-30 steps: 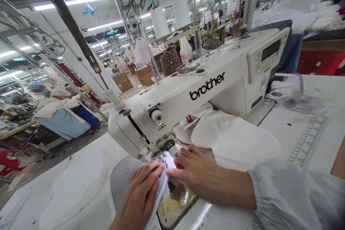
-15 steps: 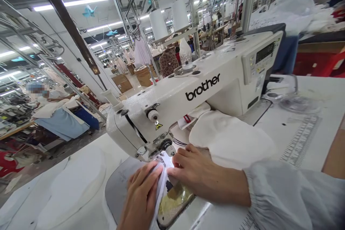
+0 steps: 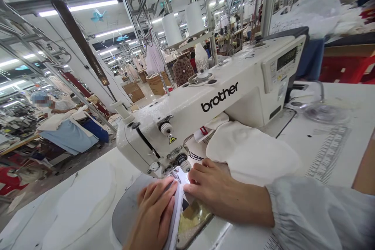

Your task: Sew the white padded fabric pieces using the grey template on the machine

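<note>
Resting along the edge of a white fabric strip [image 3: 176, 218], the left hand [image 3: 154, 211] had its fingers together and slightly bent; whether the thumb pinched the cloth could not be told. The right hand [image 3: 212, 185] was loosely curled, its thumb tip just beside the strip; any grip was hidden by its own fingers. The strip ran between the hands toward the presser foot [image 3: 177, 176], just ahead of the left fingertips; the stitching point could not be made out. The left wrist was cut off below, and the right sleeve [image 3: 319, 207] ran out of view.

Below the right thumb, a clear panel [image 3: 195, 218] showed yellowish matter underneath. A white fabric piece [image 3: 252, 152] lay beyond the right hand, partly under the arm of the sewing machine [image 3: 187, 105]. Left of the left hand lay a flat white piece [image 3: 84, 203]. Well to the right of and beyond the right hand sat a clear round item [image 3: 325, 112], indistinct. Far beyond both hands stood two cardboard boxes [image 3: 133, 90], contents not discernible.
</note>
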Demonstrator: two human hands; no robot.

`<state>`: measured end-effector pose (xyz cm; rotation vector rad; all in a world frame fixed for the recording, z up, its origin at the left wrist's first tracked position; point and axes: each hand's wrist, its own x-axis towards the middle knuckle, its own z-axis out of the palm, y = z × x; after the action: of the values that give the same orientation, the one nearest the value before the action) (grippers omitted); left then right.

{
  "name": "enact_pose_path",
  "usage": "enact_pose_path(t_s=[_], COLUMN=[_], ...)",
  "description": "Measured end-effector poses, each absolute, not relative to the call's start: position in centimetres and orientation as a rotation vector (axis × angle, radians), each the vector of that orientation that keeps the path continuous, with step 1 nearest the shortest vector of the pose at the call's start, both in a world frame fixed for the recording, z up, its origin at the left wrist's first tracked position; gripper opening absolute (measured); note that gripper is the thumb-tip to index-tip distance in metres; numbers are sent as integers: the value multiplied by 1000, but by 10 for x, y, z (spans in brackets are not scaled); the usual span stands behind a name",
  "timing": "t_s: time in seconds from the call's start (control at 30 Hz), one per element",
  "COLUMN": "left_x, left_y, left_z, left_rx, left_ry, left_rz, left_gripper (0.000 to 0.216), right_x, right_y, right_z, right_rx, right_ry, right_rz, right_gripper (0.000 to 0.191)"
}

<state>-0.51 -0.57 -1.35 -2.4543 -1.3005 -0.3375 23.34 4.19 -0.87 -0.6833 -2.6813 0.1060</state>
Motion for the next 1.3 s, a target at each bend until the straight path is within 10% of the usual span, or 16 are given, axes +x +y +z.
enact_pose_path(t_s=[1.3], left_x=[17], left_y=[-26], left_z=[-40], left_rx=[-2218], left_ry=[-1653], left_rz=[-302], left_gripper=[38], right_x=[235], right_y=[44], right_z=[-9], right_rx=[-557], right_ry=[-2666], right_rz=[74], right_gripper=[16])
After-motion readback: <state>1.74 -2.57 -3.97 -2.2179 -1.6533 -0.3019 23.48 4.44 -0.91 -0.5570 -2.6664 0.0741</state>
